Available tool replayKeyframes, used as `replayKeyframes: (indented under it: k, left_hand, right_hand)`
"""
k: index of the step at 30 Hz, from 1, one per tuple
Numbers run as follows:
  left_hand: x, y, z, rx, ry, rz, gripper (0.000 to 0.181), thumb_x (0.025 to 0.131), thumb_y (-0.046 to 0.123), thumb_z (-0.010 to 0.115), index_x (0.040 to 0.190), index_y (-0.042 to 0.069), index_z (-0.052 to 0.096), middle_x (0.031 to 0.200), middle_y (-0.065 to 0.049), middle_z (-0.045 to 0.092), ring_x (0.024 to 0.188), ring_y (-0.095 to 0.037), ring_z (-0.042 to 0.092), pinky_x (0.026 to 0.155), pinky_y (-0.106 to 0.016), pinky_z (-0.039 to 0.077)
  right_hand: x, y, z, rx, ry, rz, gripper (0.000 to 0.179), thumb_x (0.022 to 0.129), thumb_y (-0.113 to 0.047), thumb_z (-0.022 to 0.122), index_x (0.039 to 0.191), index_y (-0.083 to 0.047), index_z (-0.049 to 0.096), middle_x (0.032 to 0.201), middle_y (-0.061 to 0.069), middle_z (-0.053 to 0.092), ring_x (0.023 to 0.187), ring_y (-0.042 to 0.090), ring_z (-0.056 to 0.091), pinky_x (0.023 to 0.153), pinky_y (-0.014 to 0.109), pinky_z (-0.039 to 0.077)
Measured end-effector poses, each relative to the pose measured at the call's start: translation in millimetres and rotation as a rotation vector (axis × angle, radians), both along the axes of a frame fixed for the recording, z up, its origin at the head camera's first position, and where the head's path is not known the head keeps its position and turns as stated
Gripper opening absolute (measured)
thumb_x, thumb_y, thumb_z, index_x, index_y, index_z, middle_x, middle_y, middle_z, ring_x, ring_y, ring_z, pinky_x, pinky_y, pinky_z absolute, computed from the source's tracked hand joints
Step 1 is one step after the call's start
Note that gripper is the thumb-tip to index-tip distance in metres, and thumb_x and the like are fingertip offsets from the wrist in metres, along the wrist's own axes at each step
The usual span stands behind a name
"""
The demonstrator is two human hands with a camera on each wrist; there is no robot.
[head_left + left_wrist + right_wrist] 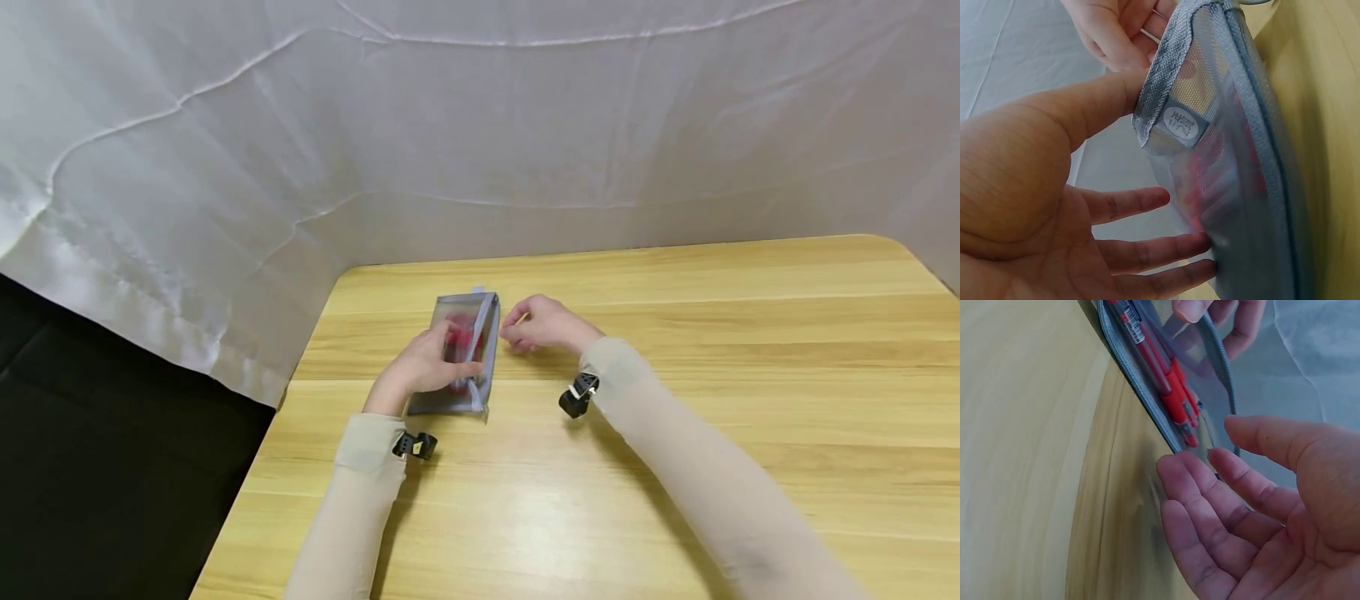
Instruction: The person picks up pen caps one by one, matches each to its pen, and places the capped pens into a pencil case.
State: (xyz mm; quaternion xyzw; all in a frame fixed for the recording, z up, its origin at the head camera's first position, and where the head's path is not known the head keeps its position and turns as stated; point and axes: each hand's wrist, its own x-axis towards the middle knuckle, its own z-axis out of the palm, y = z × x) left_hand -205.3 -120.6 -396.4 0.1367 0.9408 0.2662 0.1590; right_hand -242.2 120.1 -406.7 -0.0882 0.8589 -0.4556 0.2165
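A grey mesh zipper pouch (pixel 442 404) lies on the table with its opening facing right. Through the mesh and the opening, red pens (pixel 1175 403) show inside, one with a barcode label. My left hand (pixel 427 362) holds the pouch, its thumb over the edge of the opening and its fingers against the outer mesh (pixel 1210 134). Beside the opening is my right hand (pixel 543 323), fingers loosely bent and thumb apart from them, with nothing seen in its grasp. Its fingertips (pixel 1175 465) are close to the pouch's edge; whether they touch it I cannot tell.
The wooden table (pixel 675 400) extends to the right and toward me. Pale cloth (pixel 525 125) hangs behind it and along the left side. A black surface (pixel 112 467) lies beyond the left edge. Each wrist carries a small black camera (pixel 579 395).
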Motion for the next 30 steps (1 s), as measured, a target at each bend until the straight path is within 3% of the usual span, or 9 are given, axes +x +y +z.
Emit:
replayKeyframes:
  k: [5, 9, 13, 19, 23, 27, 30]
  left_hand:
    - [0.9, 0.4, 0.3, -0.004, -0.007, 0.008, 0.077, 0.096, 0.045, 0.079, 0.153, 0.008, 0.043, 0.138, -0.016, 0.064, 0.124, -0.033, 0.06, 0.11, -0.053, 0.052]
    - [-0.4, 1.0, -1.4, -0.013, -0.007, 0.005, 0.076, 0.097, 0.048, 0.078, 0.152, 0.009, 0.044, 0.136, -0.016, 0.064, 0.12, -0.032, 0.06, 0.108, -0.052, 0.053]
    - [-1.8, 3.1, -1.8, -0.01, -0.002, 0.0, 0.075, 0.097, 0.051, 0.077, 0.15, 0.009, 0.046, 0.133, -0.015, 0.064, 0.116, -0.031, 0.06, 0.105, -0.051, 0.054]
    - [-1.0, 6.2, -1.4, -0.007, -0.007, 0.003, 0.071, 0.1, 0.052, 0.073, 0.15, 0.008, 0.049, 0.138, -0.017, 0.064, 0.124, -0.033, 0.059, 0.111, -0.054, 0.051]
    - [1.5, 4.2, -0.2, -0.011, -0.002, 0.015, 0.055, 0.107, 0.047, 0.063, 0.147, 0.01, 0.053, 0.138, -0.017, 0.064, 0.129, -0.034, 0.056, 0.113, -0.056, 0.048]
    - [2.7, 3.6, -1.2, -0.035, 0.037, 0.003, 0.041, 0.112, 0.038, 0.056, 0.141, 0.01, 0.059, 0.134, -0.017, 0.068, 0.128, -0.035, 0.055, 0.112, -0.056, 0.047]
    - [4.9, 5.2, -3.0, -0.066, 0.073, -0.009, 0.038, 0.112, 0.033, 0.056, 0.142, 0.011, 0.062, 0.141, -0.018, 0.068, 0.136, -0.039, 0.053, 0.116, -0.059, 0.045]
  right_hand:
    - [5.0, 9.9, 4.2, 0.014, 0.035, 0.022, 0.028, 0.103, -0.026, 0.071, 0.121, -0.004, 0.07, 0.103, 0.016, 0.081, 0.09, 0.025, 0.078, 0.086, 0.034, 0.058]
    - [9.8, 20.1, 7.2, 0.009, 0.051, 0.026, 0.03, 0.104, -0.027, 0.07, 0.124, -0.004, 0.069, 0.11, 0.017, 0.08, 0.099, 0.029, 0.079, 0.101, 0.041, 0.056]
    - [17.1, 32.0, 10.6, -0.006, 0.076, 0.031, 0.031, 0.105, -0.027, 0.069, 0.125, -0.003, 0.068, 0.112, 0.02, 0.079, 0.103, 0.033, 0.079, 0.108, 0.049, 0.055]
    - [33.0, 49.3, 13.5, -0.032, 0.106, 0.035, 0.033, 0.105, -0.028, 0.068, 0.127, -0.003, 0.068, 0.111, 0.022, 0.077, 0.105, 0.035, 0.078, 0.101, 0.047, 0.057]
    - [42.9, 58.5, 15.7, -0.07, 0.117, 0.051, 0.036, 0.106, -0.029, 0.068, 0.129, -0.002, 0.066, 0.114, 0.022, 0.076, 0.107, 0.036, 0.077, 0.1, 0.048, 0.058]
    - [52.9, 68.6, 18.9, -0.088, 0.146, 0.066, 0.036, 0.106, -0.028, 0.068, 0.13, -0.001, 0.066, 0.115, 0.023, 0.076, 0.107, 0.037, 0.077, 0.096, 0.044, 0.06]
    - [60.7, 76.9, 21.5, -0.079, 0.172, 0.065, 0.035, 0.106, -0.027, 0.068, 0.13, -0.001, 0.066, 0.113, 0.022, 0.075, 0.104, 0.035, 0.076, 0.093, 0.039, 0.059]
